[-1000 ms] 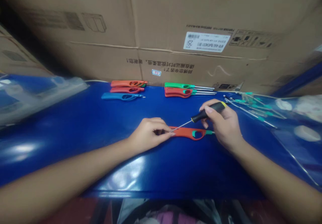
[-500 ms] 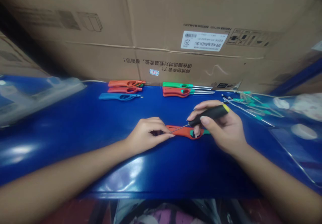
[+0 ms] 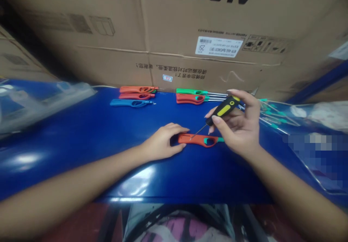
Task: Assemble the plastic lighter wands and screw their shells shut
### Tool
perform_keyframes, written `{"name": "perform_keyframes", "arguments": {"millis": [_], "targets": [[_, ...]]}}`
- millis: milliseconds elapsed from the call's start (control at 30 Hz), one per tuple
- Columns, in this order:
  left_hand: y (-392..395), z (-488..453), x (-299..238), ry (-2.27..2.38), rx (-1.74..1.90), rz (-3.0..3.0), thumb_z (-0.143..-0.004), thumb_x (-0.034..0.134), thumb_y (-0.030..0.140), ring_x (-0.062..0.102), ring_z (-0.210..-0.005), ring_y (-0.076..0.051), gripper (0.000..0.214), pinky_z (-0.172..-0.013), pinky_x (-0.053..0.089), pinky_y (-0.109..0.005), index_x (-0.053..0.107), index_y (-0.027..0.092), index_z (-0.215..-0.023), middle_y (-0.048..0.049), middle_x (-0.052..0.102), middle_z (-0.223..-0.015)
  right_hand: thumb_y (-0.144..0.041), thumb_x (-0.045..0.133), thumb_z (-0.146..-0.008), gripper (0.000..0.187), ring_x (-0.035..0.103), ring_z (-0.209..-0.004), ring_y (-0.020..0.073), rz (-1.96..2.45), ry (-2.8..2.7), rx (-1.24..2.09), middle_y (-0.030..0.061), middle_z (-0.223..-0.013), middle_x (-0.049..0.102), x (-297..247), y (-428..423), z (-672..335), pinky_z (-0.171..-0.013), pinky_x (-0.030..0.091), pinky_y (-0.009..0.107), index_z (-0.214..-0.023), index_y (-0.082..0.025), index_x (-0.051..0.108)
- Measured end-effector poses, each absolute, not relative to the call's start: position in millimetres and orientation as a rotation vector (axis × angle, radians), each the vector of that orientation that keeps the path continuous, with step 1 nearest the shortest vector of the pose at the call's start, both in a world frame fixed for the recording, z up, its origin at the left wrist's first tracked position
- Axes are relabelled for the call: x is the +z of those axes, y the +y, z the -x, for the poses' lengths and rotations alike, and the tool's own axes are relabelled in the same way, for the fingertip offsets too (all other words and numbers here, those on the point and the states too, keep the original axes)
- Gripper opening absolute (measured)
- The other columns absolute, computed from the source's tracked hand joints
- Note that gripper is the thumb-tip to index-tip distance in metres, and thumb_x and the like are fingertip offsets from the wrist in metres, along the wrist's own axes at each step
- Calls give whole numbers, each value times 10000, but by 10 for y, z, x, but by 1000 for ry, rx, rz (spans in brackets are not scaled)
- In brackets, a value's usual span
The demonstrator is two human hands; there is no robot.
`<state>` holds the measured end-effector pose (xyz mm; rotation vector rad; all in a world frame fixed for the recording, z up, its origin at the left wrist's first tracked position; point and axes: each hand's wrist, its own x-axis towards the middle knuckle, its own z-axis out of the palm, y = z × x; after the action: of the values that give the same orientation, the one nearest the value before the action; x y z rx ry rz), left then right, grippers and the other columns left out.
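While the right hand (image 3: 241,126) has its fingers closed around a black and yellow screwdriver (image 3: 225,109), the thin metal shaft slants down and left to a long orange plastic lighter with a green trigger (image 3: 197,140). I can't tell if the tip touches it. The left hand (image 3: 163,142) has its fingers parted around the lighter's left end, one above and the thumb below, likely so it won't slide. How hard they press, I can't tell.

The lighter lies flat, side on, in the middle of the shiny blue counter (image 3: 122,126), probably for easy reach. A green plastic lighter (image 3: 187,91) and a red plastic lighter (image 3: 186,98) lie together near the far edge, maybe to be out of the way. A big brown cardboard box (image 3: 163,35) stands like a wall there. There's more room to move toward the near edge.
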<state>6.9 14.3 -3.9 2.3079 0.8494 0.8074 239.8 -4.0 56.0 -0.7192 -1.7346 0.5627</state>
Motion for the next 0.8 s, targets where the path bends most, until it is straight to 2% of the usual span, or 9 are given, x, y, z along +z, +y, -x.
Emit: {"name": "perform_keyframes", "arguments": {"millis": [133, 267, 400, 533, 700, 800], "targets": [[66, -146, -12, 898, 763, -2257, -803, 773, 200, 659, -1066, -232, 444, -970, 518, -388, 669, 162, -1233, -90, 713, -1162, -167, 668, -911, 617, 703, -674, 149, 703, -1842, 449, 12, -988, 688, 667, -25, -2409, -533, 633, 279, -1425, -381, 400], [-9, -307, 95, 1019, 689, -2261, -799, 774, 157, 666, -1015, -243, 372, -941, 524, -390, 706, 144, -1165, -88, 720, -1092, -182, 717, -867, 682, 728, -852, 197, 671, -1969, 222, 58, -1279, 630, 678, 3, -2437, -627, 665, 334, -1443, -381, 409], [48, -419, 110, 953, 648, -2268, -759, 797, 136, 679, -955, -229, 318, -876, 541, -343, 735, 128, -1071, -79, 724, -1026, -214, 726, -865, 718, 728, -874, 201, 720, -1912, 135, 72, -1391, 563, 557, 37, -2454, -649, 667, 345, -1469, -382, 377], [137, -419, -11, 850, 785, -2235, -779, 815, 247, 677, -990, -223, 362, -909, 537, -347, 728, 138, -1113, -88, 723, -1052, -194, 718, -870, 691, 733, -821, 198, 745, -1817, 272, 78, -1253, 639, 443, 9, -2443, -621, 661, 343, -1454, -357, 386], [148, -376, -96, 789, 810, -2240, -789, 815, 325, 675, -1006, -229, 376, -915, 537, -367, 725, 170, -1119, -82, 728, -1078, -180, 707, -880, 570, 717, -705, 179, 741, -1658, 314, 30, -995, 666, 407, -85, -2359, -569, 654, 334, -1350, -352, 434], [137, -374, -90, 757, 823, -2247, -791, 801, 295, 669, -1017, -224, 366, -923, 532, -359, 718, 174, -1126, -76, 726, -1088, -189, 734, -862, 565, 720, -729, 183, 767, -1641, 269, 42, -1040, 652, 378, -110, -2318, -575, 664, 343, -1320, -339, 439]]}}
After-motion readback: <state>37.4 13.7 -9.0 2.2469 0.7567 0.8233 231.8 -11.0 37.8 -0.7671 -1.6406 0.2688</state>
